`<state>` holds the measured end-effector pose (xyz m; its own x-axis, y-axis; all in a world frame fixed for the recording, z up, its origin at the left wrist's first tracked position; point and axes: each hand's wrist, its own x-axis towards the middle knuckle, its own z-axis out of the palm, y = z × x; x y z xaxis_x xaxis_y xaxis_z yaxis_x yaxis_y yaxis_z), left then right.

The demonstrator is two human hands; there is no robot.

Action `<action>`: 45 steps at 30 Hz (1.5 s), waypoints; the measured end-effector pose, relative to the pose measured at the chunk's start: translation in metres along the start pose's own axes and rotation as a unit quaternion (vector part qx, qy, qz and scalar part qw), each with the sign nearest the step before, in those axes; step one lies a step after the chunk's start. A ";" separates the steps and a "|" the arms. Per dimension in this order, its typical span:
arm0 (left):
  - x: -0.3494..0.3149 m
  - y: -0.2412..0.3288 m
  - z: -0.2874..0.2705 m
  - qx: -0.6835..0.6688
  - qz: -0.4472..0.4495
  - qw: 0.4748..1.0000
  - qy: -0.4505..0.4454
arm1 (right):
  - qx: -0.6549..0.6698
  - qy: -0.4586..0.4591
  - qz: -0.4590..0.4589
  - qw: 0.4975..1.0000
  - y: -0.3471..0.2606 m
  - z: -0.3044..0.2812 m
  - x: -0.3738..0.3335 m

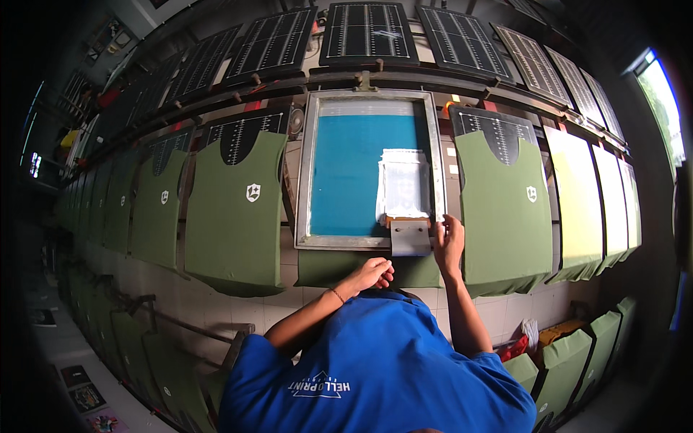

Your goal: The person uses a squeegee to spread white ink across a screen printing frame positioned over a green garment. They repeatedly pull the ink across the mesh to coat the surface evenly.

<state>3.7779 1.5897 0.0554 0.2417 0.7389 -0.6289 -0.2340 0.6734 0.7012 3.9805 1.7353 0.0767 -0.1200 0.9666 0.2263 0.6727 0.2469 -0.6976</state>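
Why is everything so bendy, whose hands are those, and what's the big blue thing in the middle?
There's no robot here! One person's left hand and right hand are both bare. The picture comes from a camera on that person's head, looking down. Its very wide lens makes straight edges bend.

The big thing is a metal frame around a blue sheet, with a white patch on its right side. A grey tool rests across the frame's lower edge. The right hand is beside it, at the frame's corner; the left is nearer the person's body, fingers curled. I can't tell whether either holds anything.

Green cloths lie over boards on both sides, and black boards stand along the back.
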 end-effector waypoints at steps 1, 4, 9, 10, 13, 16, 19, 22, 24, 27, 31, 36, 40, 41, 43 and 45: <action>0.005 0.002 0.003 -0.009 -0.024 1.000 0.000 | -0.015 -0.057 -0.067 0.996 -0.006 -0.006 -0.006; 0.017 -0.006 0.004 -0.086 -0.059 0.995 -0.004 | -0.084 -0.232 -0.195 0.949 -0.035 -0.020 -0.022; 0.029 -0.006 0.017 -0.194 -0.110 0.975 -0.023 | -0.218 -0.244 -0.235 0.915 -0.017 -0.007 -0.023; 0.036 -0.013 0.017 -0.237 -0.105 0.965 -0.035 | -0.219 -0.239 -0.247 0.913 -0.021 -0.006 -0.019; 0.056 -0.025 0.026 -0.340 -0.072 0.936 -0.053 | -0.237 -0.241 -0.251 0.907 -0.038 -0.006 0.006; 0.075 -0.016 0.037 -0.366 -0.054 0.928 0.049 | -0.174 -0.268 -0.221 0.921 -0.051 -0.002 0.052; 0.076 -0.014 0.047 -0.324 -0.020 0.941 0.093 | -0.164 -0.292 -0.184 0.924 -0.064 0.005 0.096; 0.075 -0.008 0.061 -0.293 -0.005 0.943 0.159 | -0.126 -0.254 -0.215 0.935 -0.062 0.021 0.146; 0.075 -0.008 0.067 -0.281 0.002 0.938 0.202 | -0.125 -0.233 -0.246 0.932 -0.064 0.035 0.178; 0.069 -0.005 0.074 -0.248 0.030 0.940 0.233 | -0.143 -0.215 -0.284 0.924 -0.054 0.057 0.211; 0.072 -0.004 0.074 -0.238 0.029 0.937 0.254 | -0.171 -0.235 -0.295 0.910 -0.047 0.070 0.215; 0.073 -0.009 0.070 -0.245 -0.004 0.939 0.242 | -0.160 -0.247 -0.287 0.912 -0.045 0.056 0.182; 0.076 -0.005 0.068 -0.241 -0.039 0.943 0.226 | -0.123 -0.235 -0.281 0.922 -0.038 0.030 0.117; 0.076 -0.003 0.068 -0.240 -0.041 0.946 0.216 | -0.131 -0.243 -0.267 0.923 -0.040 0.021 0.100; 0.072 0.002 0.064 -0.236 -0.045 0.950 0.200 | -0.132 -0.265 -0.239 0.925 -0.045 0.003 0.067; 0.067 0.006 0.049 -0.219 -0.080 0.967 0.104 | -0.142 -0.262 -0.217 0.930 -0.043 -0.006 0.044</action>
<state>3.8384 1.6420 0.0342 0.1239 0.5822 -0.8035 -0.5961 0.6911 0.4088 3.9508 1.7670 0.1202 -0.7147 0.6988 0.0310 0.6338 0.6657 -0.3939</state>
